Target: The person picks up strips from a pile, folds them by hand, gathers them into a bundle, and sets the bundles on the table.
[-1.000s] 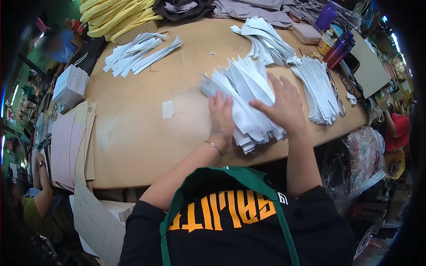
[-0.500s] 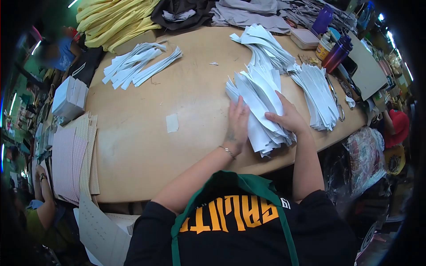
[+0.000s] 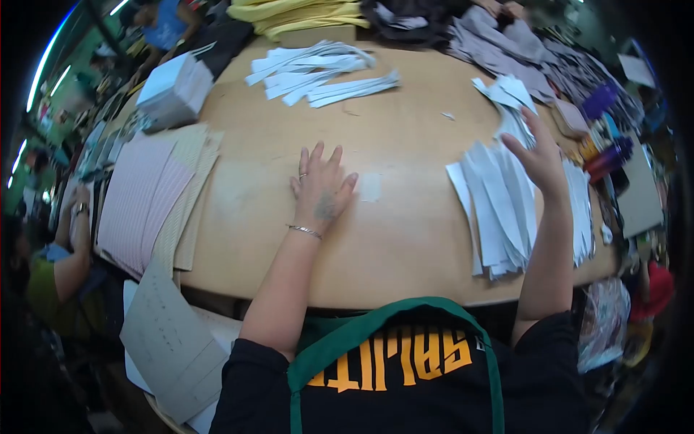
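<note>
My left hand (image 3: 322,186) is stretched over the middle of the table, palm down with fingers spread and nothing in it. It is just left of a pale square patch (image 3: 370,186) on the tabletop. My right hand (image 3: 541,155) is raised at the right, thumb and fingers apart, and holds nothing. Below and left of it lies a fanned stack of long white strips (image 3: 491,210), cloth or paper, I cannot tell which. Farther back, another bunch of white strips (image 3: 506,92) is partly hidden by my right hand. More strips (image 3: 580,217) lie beyond my right forearm.
Loose white strips (image 3: 318,72) lie at the back of the table (image 3: 405,253). Pink striped pieces (image 3: 141,202) and a white block-shaped stack (image 3: 173,90) line the left side. Yellow cloth (image 3: 296,16), grey cloth (image 3: 499,47) and a purple bottle (image 3: 609,159) border the table. Other people are nearby.
Both hands have left the stack of white strips. My left hand has moved left to the table's middle; my right hand has lifted and opened. The head view has turned left.
</note>
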Tool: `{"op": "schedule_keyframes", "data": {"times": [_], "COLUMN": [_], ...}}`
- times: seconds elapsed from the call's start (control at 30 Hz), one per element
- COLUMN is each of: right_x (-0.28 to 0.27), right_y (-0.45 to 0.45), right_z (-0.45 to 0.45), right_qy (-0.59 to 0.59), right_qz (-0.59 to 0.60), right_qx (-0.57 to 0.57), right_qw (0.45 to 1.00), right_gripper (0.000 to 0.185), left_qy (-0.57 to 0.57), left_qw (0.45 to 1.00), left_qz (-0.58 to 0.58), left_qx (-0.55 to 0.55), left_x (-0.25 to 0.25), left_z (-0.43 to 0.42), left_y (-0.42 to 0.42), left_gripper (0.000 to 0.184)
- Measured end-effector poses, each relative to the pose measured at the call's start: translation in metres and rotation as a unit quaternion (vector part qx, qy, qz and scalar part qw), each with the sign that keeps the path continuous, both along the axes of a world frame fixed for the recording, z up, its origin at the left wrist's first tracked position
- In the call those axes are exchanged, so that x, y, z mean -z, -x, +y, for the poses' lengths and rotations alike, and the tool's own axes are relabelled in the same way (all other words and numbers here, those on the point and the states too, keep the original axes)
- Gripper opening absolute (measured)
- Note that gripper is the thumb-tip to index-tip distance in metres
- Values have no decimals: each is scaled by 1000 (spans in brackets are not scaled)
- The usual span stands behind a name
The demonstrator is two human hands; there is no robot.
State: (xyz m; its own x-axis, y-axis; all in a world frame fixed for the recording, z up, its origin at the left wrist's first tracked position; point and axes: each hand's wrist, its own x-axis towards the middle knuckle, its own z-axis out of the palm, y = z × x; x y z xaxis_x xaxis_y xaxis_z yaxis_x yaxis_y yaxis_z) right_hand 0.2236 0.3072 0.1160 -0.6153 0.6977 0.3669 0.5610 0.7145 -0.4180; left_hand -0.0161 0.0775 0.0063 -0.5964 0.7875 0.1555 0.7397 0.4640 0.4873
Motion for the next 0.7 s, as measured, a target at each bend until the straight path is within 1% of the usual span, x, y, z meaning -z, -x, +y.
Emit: {"op": "schedule_keyframes", "data": {"times": [0.03, 0.07, 0.13, 0.2, 0.27, 0.3, 0.4, 0.43, 0.53, 0.57, 0.67, 0.7], "right_x": [-5, -11, 8, 32, 68, 75, 81, 83, 91, 88, 89, 85], "right_y": [36, 71, 139, 205, 253, 272, 287, 288, 278, 273, 288, 292], "right_z": [-8, -12, 0, 19, 52, 63, 40, 33, 13, 8, 19, 19], "right_qy": [-5, -12, -32, -9, 17, 28, -91, -101, -77, -113, -160, -189], "right_qz": [-19, -39, -141, -234, -254, -263, -289, -303, -279, -258, -294, -284], "right_qx": [-63, -125, -269, -276, -263, -256, -189, -167, -175, -207, -283, -297], "right_qw": [998, 991, 952, 932, 931, 930, 934, 933, 941, 937, 899, 892], "right_gripper": [58, 55, 48, 45, 45, 45, 46, 47, 46, 41, 39, 35], "left_qy": [104, 124, 159, 158, 159, 158, 139, 133, 120, 115, 108, 106], "left_qw": [989, 988, 984, 984, 984, 985, 988, 990, 992, 993, 994, 994], "left_qz": [100, 84, 48, 52, 47, 41, 26, 19, 5, 2, -10, -14], "left_qx": [-33, -46, -68, -67, -59, -56, -54, -51, -32, -33, -29, -27], "left_x": [-8, -6, -1, -1, 0, -1, -4, -5, -8, -9, -10, -9], "left_z": [-3, -6, -11, -12, -13, -13, -12, -12, -11, -9, -9, -10], "left_y": [4, 10, 20, 23, 22, 23, 26, 28, 36, 37, 37, 37], "left_gripper": [59, 60, 62, 63, 64, 64, 62, 62, 59, 58, 56, 56]}}
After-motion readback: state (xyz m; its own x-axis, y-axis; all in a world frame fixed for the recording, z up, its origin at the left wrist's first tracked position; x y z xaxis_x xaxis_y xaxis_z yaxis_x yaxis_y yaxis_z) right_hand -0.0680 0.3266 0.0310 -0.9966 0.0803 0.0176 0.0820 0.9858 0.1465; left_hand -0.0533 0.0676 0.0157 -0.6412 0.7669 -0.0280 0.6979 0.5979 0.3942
